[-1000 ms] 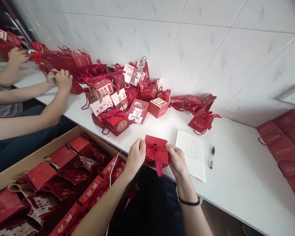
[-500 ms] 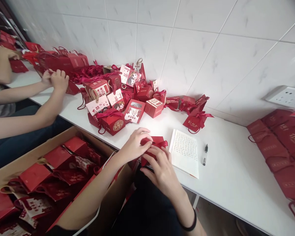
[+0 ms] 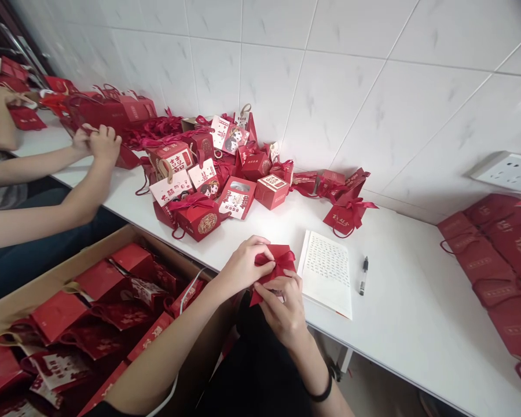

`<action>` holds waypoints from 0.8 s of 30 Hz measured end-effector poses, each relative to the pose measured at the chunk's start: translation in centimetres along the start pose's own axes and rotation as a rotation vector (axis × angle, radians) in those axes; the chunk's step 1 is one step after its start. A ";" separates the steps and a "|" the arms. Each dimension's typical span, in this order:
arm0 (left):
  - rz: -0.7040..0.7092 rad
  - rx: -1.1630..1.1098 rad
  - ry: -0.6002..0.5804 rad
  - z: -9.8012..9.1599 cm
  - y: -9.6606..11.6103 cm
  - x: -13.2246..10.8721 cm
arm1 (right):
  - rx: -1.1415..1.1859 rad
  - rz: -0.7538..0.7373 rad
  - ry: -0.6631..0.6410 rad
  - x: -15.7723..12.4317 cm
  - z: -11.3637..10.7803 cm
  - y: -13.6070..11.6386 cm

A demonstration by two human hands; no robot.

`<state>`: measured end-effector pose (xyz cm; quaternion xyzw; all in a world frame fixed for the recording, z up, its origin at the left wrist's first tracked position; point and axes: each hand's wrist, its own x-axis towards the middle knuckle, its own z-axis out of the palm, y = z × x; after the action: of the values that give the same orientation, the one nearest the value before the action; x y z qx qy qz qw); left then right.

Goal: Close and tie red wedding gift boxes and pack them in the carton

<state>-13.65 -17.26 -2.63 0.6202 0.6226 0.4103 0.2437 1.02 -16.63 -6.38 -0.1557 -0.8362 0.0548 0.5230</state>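
A small red gift box [image 3: 279, 251] sits at the table's front edge between my hands, with a red ribbon bow [image 3: 283, 264] on its top. My left hand [image 3: 246, 264] comes from the left and pinches the bow's left side between thumb and fingers. Lower on the box, my right hand [image 3: 285, 304] has its thumb and forefinger closed at the ribbon or the box's near edge; which of these it grips is hard to see. Part of the box is hidden behind my fingers.
A pile of red gift boxes [image 3: 200, 214] lies ahead. An open notebook [image 3: 327, 272] and a pen [image 3: 364, 275] are at right, beyond them red bags [image 3: 495, 260]. A cardboard carton [image 3: 130, 234] of boxes stands left. Another person's hands [image 3: 99, 145] work farther left.
My right hand has drawn down and toward me, uncovering the bow. My left hand's fingers have closed on the bow's left side.
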 end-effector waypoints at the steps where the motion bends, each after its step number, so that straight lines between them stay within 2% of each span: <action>1: -0.002 -0.011 0.014 0.1 -0.1 0.0 | 0.015 0.003 0.010 0.0 0.0 0.0; 6: -0.005 -0.047 0.033 0.3 -0.3 -0.1 | 0.074 0.016 0.050 0.2 -0.1 0.1; 14: -0.021 -0.046 0.035 0.5 -0.2 0.1 | 0.081 0.027 0.041 -0.1 0.6 -0.2; 16: -0.027 -0.050 0.038 0.5 -0.2 0.1 | 0.092 -0.004 -0.010 -0.2 0.0 -0.1; 19: -0.023 -0.067 0.033 0.6 -0.4 0.1 | 0.140 -0.035 -0.140 -0.5 -2.3 0.4; 20: -0.016 -0.075 0.027 0.7 -0.4 0.1 | 0.143 0.013 -0.143 -0.8 -3.3 0.7; 21: -0.009 -0.085 0.020 0.7 -0.5 0.1 | 0.130 0.123 -0.114 -1.0 -4.3 1.0; 22: -0.002 -0.094 0.014 0.7 -0.6 0.2 | 0.106 0.304 -0.088 -1.2 -5.2 1.2; 24: 0.007 -0.108 0.010 0.8 -0.7 0.3 | 0.117 0.724 -0.186 -1.6 -6.1 1.6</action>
<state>-13.42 -16.78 -3.55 0.6062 0.5986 0.4471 0.2723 7.46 -16.10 -5.42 -0.4054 -0.7665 0.2974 0.3996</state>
